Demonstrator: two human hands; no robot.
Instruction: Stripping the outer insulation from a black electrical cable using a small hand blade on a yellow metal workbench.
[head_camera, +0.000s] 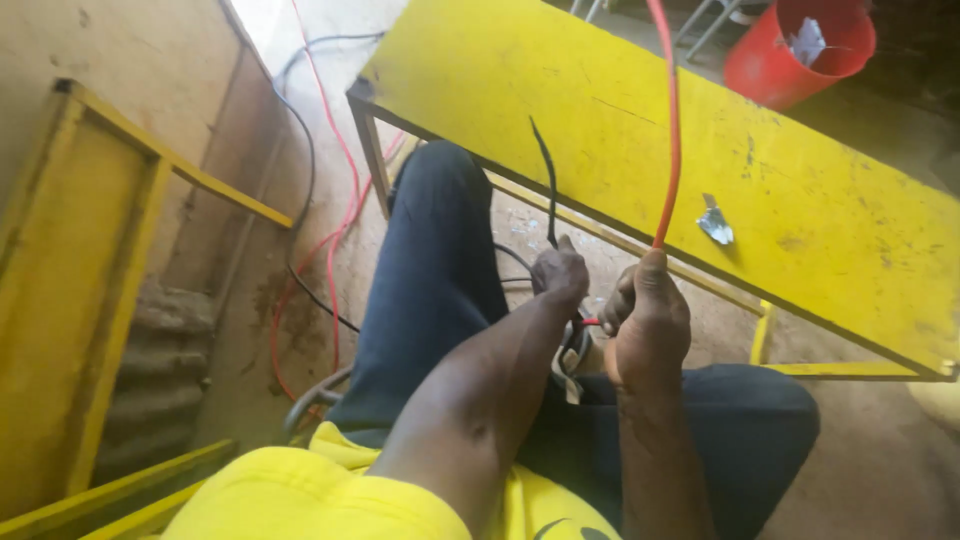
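Yellow table (800, 200) edge just beyond hands, left hand (560, 275) gripping black wire (547, 180), right hand (648, 325) gripping red wire (670, 120)

red cable (672, 130): smooth, glossy plastic sheath, above right fingers (640, 290)
black wire (548, 180): matt plastic, above left fingers (560, 268)
table (820, 200): matt yellow paint, scuffed, beyond fingers
bucket (765, 65): red plastic

No labels, signs, screens seen. Only small crumpled silver wrapper (716, 224) lay on yellow counter (820, 200), near right edge.
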